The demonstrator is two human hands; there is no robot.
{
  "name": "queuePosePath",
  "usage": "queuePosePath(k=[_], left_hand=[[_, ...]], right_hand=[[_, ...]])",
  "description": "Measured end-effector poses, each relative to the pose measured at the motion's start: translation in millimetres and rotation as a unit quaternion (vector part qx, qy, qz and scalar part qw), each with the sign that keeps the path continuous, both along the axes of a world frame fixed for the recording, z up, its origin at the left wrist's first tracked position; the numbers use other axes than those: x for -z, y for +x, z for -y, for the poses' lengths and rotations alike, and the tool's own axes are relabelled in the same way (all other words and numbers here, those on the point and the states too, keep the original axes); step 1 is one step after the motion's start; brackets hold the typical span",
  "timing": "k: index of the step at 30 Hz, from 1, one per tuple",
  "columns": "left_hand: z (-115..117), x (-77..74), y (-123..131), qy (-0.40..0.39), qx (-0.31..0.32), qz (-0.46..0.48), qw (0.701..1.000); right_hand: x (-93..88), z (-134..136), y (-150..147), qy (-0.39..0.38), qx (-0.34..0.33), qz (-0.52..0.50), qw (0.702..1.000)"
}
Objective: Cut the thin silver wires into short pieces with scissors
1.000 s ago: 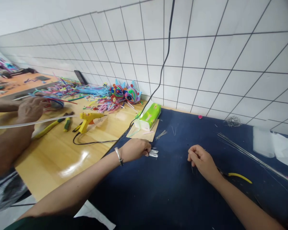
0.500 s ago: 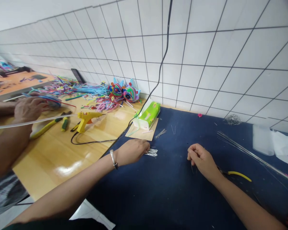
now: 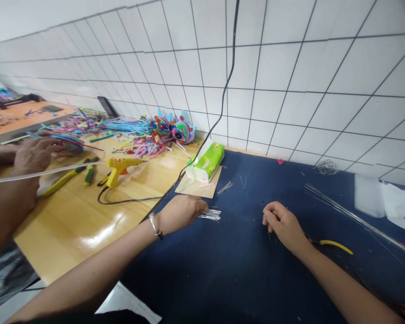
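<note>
- Wire bundle (image 3: 213,215): its short silvery pieces lie on the dark blue tabletop (image 3: 229,279), left ends under the fingertips of the left hand (image 3: 184,211), whose grip is curled; whether it pinches any wire I cannot tell.
- In the right hand (image 3: 285,225), thumb and forefinger are drawn together; a thin wire (image 3: 269,236) shows just below, but I cannot tell whether it is pinched.
- To handle these pieces well, I would pick near the ends, lightly, keeping tips level so the stack doesn't fan out.
- Counted: one smaller bundle (image 3: 226,188), two loose wires (image 3: 245,181), one wire tangle (image 3: 327,167), one tissue pack (image 3: 212,161), one glue gun (image 3: 116,172). Pieces inside each bundle are too fine to count.
</note>
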State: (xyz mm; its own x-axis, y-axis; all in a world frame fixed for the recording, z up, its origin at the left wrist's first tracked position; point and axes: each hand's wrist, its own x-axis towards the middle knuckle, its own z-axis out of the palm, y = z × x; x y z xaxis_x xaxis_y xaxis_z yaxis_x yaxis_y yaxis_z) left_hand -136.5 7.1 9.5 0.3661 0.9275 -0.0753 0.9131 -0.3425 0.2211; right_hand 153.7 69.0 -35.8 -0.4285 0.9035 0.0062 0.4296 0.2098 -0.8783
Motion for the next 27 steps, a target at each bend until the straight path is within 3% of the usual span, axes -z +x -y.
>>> queuePosePath(k=[8,12,15,17,21,27], left_hand=[[6,-3.9,1,0.018,-0.016,-0.012,1.0],[6,-8.3,19,0.019,-0.044,0.101,0.994],[-1,-7.0,42,-0.033,-0.033,0.205,0.978],[-9,-5.1,54,-0.053,-0.016,0.225,0.973],[-19,-6.6,54,-0.021,0.022,0.128,0.991],[-8,-13.8,16,0.022,-0.014,-0.087,0.996]], right_hand=[[1.5,-1,0,-0.011,0.001,-0.01,1.0],[-11.5,3,0,-0.043,0.015,-0.035,0.998],[-28.5,10,-1,-0.072,0.012,-0.065,0.995],[-36.7,13,-1,-0.078,0.007,-0.077,0.994],[-38.1,11,1,-0.079,0.001,-0.073,0.994],[-44.8,7,8,-0.02,-0.003,-0.012,1.0]])
